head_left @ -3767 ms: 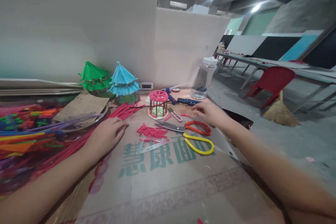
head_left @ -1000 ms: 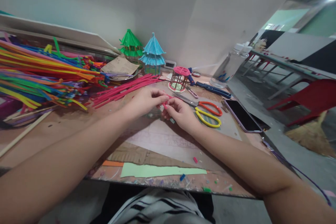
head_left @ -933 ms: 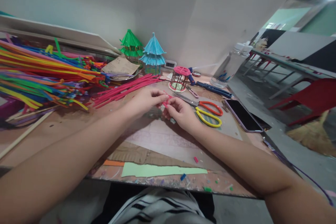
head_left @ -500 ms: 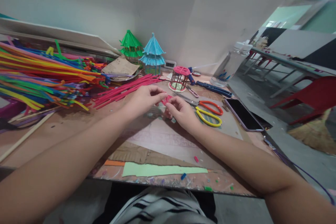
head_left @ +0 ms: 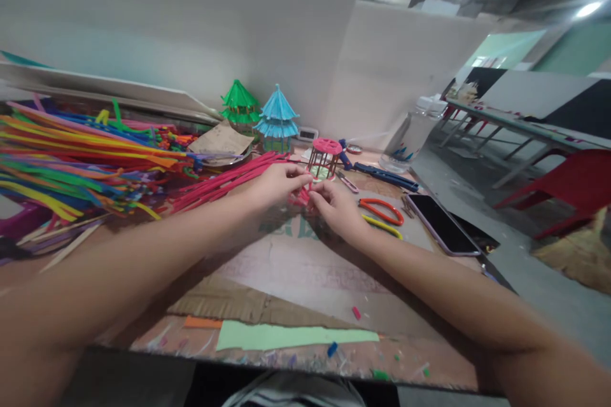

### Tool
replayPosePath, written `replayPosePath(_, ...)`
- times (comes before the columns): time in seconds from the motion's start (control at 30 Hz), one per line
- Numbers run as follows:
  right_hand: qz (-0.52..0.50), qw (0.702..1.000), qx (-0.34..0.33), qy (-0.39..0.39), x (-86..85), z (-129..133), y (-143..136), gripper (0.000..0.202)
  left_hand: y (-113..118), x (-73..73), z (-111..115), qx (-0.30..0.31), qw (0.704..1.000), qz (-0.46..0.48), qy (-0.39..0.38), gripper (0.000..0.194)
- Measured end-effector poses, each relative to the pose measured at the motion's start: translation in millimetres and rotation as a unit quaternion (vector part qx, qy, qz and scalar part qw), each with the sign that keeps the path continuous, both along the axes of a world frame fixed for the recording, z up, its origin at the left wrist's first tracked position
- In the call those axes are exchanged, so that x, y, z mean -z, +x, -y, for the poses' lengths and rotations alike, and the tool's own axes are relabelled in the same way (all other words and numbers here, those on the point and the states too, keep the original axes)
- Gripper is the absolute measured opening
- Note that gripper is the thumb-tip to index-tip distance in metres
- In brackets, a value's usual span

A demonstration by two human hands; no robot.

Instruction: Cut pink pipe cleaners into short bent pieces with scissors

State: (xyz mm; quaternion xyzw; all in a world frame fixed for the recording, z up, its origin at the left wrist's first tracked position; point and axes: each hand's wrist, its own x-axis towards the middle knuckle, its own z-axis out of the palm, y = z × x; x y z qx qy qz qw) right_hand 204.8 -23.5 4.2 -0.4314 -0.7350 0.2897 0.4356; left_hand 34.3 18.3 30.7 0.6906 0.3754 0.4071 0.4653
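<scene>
Between my two hands is a small piece of pink pipe cleaner (head_left: pixel 300 196), bent or coiled, its exact shape partly hidden. My left hand (head_left: pixel 279 186) pinches it from the left with thumb and forefinger. From the right, the closed fingers of my right hand (head_left: pixel 337 205) grip it too. Just behind the fingertips stands a small round model (head_left: pixel 327 147) with a pink top ring, thin brown posts and a pale green base. Scissors with orange and yellow handles (head_left: pixel 382 208) lie beside my right hand, their blades hidden. Loose pink pipe cleaners (head_left: pixel 229 179) lie behind my left forearm.
Bundles of coloured pipe cleaners (head_left: pixel 86 152) fill the left side. Green (head_left: pixel 239 102) and blue (head_left: pixel 277 116) pagoda models stand at the back. A phone (head_left: pixel 443 224), blue pliers-like tool (head_left: pixel 386 175) and plastic bottle (head_left: pixel 413 133) sit right. A green paper strip (head_left: pixel 296 335) lies near the front edge.
The view has tilted up, so the table sits lower in the picture. Both hands stay together on the pink pipe cleaner, with more of it showing beneath my left fingers. My right hand covers more of the scissors.
</scene>
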Motion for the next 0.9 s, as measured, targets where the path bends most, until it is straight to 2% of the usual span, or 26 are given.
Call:
replayPosePath(0.1,-0.004,1.0,0.011,0.004,4.0,-5.9,6.8,0.012,4.7,4.6,-7.5,0.008,1.0,-0.004,-0.008,0.03)
replayPosePath(0.2,-0.017,0.998,0.01,-0.063,9.5,-5.1,10.4,0.013,5.1,15.5,-8.0,0.021,1.0,-0.019,-0.01,0.034)
replayPosePath(0.4,-0.037,0.993,-0.019,-0.109,12.2,-1.4,9.9,0.011,2.0,32.3,-3.2,0.035,0.995,0.041,-0.084,0.031)
replayPosePath(0.67,0.04,0.997,-0.024,-0.065,6.8,-5.2,19.1,0.013,7.3,30.8,10.1,-0.002,0.987,0.076,-0.142,0.029)
replayPosePath(0.9,0.042,0.996,-0.014,-0.074,9.0,-6.0,18.8,0.012,7.6,26.9,9.7,-0.009,0.995,0.03,-0.096,0.03)
